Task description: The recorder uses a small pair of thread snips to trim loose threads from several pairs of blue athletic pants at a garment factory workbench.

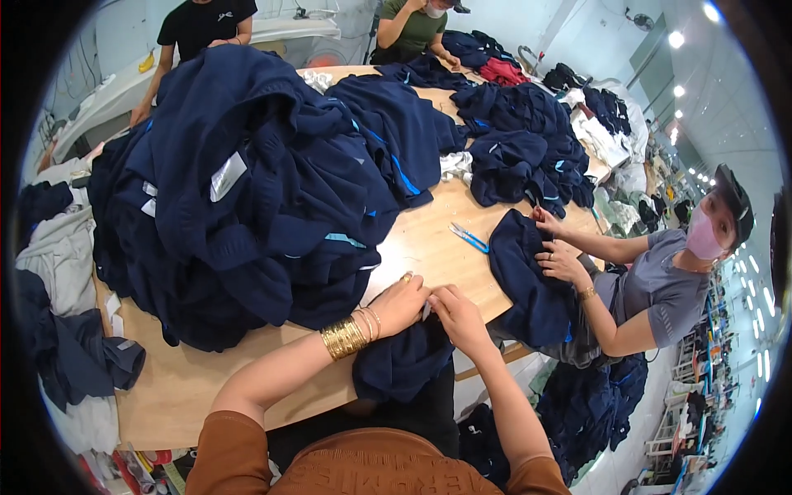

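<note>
On a wooden table [181,400], a large heap of dark blue clothes [247,190] is piled; 1 dark garment [404,363] is held at the near edge.

Much of the left side is taken up by the heap, loose and unfolded, so most of the handling is judged to be left; no finished stack can be picked out. Another garment [528,289] is being handled by a co-worker [656,289] on the right. The dark garment appears partway through: its top is gathered by the left hand [400,301] and right hand [458,318], fingers closed on the cloth. Blue snips [470,238] are left lying nearby. By which hand a pale sliver [426,310] is pinched cannot be told.
</note>
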`<action>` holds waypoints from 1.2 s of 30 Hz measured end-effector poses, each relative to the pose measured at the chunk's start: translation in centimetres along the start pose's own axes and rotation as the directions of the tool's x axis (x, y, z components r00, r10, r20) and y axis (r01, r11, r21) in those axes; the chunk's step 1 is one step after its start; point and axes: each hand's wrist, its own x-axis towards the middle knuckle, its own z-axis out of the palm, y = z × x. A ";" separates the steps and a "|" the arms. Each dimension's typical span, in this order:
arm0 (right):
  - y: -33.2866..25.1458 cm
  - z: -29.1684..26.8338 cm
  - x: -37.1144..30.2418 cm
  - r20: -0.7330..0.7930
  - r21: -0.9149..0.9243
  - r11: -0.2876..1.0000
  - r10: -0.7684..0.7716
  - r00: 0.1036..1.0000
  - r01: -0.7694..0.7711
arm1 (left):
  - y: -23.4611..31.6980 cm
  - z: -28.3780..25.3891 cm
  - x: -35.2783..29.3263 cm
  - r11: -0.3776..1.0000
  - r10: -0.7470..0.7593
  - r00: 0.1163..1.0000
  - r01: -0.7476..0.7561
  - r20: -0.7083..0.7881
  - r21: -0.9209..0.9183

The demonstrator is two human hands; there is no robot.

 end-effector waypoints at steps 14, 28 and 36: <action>-1.9 0.2 0.0 -0.045 -0.241 0.970 -0.007 0.999 -0.004 | -0.2 -7.6 6.3 0.981 0.038 0.829 -0.138 0.557 0.138; -1.4 -0.1 2.3 -0.166 -0.383 0.923 -0.051 0.985 -0.016 | 3.1 -3.6 0.4 0.090 -0.487 0.824 0.377 0.289 -0.922; 0.0 1.0 1.7 -0.118 -0.122 0.992 0.016 0.993 -0.030 | 3.1 -0.3 -2.8 0.654 -0.409 0.909 0.228 -0.083 -0.721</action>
